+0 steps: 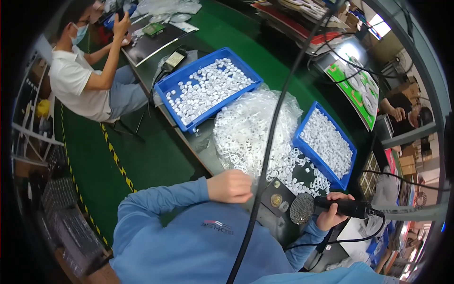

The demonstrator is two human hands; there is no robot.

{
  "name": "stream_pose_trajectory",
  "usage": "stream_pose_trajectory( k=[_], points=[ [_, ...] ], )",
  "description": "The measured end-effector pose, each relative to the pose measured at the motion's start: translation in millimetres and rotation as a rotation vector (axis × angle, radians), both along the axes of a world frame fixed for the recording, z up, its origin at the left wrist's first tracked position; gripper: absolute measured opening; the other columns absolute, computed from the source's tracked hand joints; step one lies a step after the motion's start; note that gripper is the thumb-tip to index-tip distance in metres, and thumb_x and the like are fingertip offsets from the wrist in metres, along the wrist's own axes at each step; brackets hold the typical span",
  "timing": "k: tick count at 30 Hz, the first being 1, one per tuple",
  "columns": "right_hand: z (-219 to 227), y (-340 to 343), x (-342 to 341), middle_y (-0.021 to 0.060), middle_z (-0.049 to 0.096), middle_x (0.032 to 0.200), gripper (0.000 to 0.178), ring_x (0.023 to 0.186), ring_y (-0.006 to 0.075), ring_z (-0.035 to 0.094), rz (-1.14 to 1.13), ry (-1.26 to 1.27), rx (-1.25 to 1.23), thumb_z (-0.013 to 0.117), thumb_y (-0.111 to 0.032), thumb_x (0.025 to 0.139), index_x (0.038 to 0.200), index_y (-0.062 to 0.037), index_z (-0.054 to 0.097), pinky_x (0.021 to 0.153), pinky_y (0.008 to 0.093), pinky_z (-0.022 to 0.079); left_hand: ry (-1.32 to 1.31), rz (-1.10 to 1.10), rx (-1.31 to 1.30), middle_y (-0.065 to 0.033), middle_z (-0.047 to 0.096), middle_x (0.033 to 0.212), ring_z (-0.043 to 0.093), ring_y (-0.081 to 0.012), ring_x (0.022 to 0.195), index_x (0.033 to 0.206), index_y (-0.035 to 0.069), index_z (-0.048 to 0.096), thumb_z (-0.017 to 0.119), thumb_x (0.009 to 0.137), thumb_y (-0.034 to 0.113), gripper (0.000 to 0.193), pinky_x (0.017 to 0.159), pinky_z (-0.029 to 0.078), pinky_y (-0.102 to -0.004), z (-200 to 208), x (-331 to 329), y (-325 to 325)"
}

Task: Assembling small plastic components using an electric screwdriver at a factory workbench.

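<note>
At lower right, the grip of the right hand [331, 217] was wrapped round a black corded tool [351, 207], its cord [352, 241] best kept slack for steadiness; near centre, the left hand [231, 186] was curled, its contents, if any, not discernible.

A corded handheld tool [354, 208] is black. Small plastic parts [208, 90] are white, in bright blue trays [314, 159]. Yellow-and-black striped tape [115, 158] crosses green floor [85, 156].

Fairly bright light shows my bare left hand [231, 186] clearly. White glare flares behind the green-and-white flat panel [354, 90], and the crumpled clear plastic bag [283, 100] glints. Straight edges bend toward the black rim, where details seem soft.
</note>
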State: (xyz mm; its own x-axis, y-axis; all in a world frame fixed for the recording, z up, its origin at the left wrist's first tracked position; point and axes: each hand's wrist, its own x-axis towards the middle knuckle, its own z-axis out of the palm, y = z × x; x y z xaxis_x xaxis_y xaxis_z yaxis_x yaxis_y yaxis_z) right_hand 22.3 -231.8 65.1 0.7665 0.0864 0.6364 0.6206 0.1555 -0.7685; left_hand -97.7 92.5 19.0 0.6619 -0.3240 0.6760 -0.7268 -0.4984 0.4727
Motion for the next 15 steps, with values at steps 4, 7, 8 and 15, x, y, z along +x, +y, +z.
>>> stream_pose_trajectory(
  k=[4,7,8,15],
  points=[
    [-2.2,6.7,4.8,0.0139,0.062,0.098,0.062,0.089,0.0231,0.059,-0.038,0.030,-0.034,0.069,-0.024,0.093,0.139,0.0040,0.040,0.087,0.0378,0.048,-0.137,0.113,0.129,-0.0059,0.044,0.064,0.052,-0.0244,0.058,0.061,0.010,0.044,0.074,0.082,0.009,0.036,0.054,0.043,-0.0380,-38.1,-2.0,6.6],
    [-5.7,7.0,8.5,0.0156,0.064,0.103,0.067,0.096,0.0237,0.060,-0.150,0.048,-0.167,0.069,-0.029,0.091,0.141,0.0055,0.041,0.094,0.0368,0.046,-0.199,0.209,0.155,-0.0050,0.043,0.062,0.052,-0.0225,0.055,0.059,0.010,0.043,0.074,0.080,0.010,0.037,0.051,0.043,-0.0357,-43.0,-5.3,3.8],
    [-6.7,6.3,9.3,0.0156,0.064,0.103,0.067,0.096,0.0237,0.060,-0.150,0.041,-0.168,0.069,-0.029,0.091,0.141,0.0055,0.041,0.094,0.0368,0.046,-0.204,0.208,0.146,-0.0047,0.043,0.062,0.052,-0.0216,0.055,0.059,0.011,0.043,0.074,0.080,0.009,0.037,0.049,0.043,-0.0349,-43.9,-4.6,4.1],
    [-12.2,-1.0,6.3,0.0141,0.064,0.108,0.077,0.099,0.0226,0.060,-0.164,0.087,-0.258,0.075,-0.040,0.087,0.142,0.0026,0.043,0.094,0.0353,0.046,-0.234,0.255,0.117,-0.0043,0.044,0.062,0.053,-0.0206,0.053,0.060,0.011,0.045,0.072,0.079,0.009,0.033,0.046,0.044,-0.0336,-47.4,-5.9,-1.4]
  ],
)
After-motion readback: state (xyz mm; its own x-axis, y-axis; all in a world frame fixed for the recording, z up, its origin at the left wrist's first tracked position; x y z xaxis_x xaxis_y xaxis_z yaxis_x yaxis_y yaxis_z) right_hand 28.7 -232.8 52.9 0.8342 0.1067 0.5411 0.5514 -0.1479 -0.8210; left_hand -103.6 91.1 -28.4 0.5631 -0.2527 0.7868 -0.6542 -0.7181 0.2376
